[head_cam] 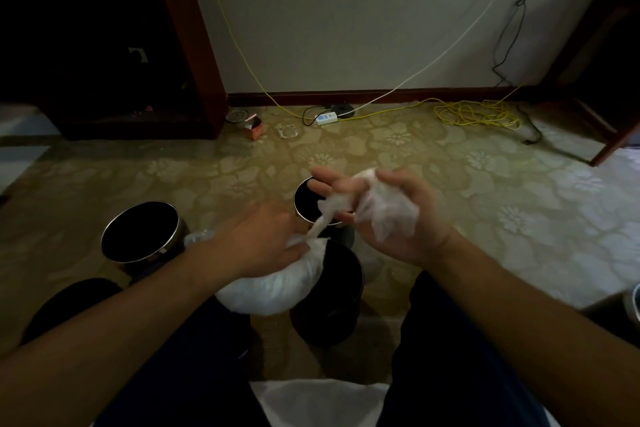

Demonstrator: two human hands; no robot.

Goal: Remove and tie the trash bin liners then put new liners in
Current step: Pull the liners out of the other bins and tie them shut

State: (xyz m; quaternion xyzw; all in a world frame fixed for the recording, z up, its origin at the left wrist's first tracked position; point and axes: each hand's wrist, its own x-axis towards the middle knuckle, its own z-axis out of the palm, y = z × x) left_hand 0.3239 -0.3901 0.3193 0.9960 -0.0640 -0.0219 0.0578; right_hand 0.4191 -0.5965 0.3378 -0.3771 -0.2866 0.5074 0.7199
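Thin white plastic: liner [277, 284], filled, lower centre of frame, against a black bin [332, 305]. I judge it light, soft, slippery and easily torn. My left hand [259, 239] grips the twisted neck, the best hold. My right hand [398, 218] clutches the loose tail.

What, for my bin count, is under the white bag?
A dark bin shows under the right end of the white bag, which covers much of its mouth, hiding the inside.

Filled white liner [273, 288] is rested, bulging, against a dark bin [332, 298]; its neck [318, 226] is twisted into a cord; silver-rimmed left bin [142, 232] and rear bin [304, 205] are stood upright, open.
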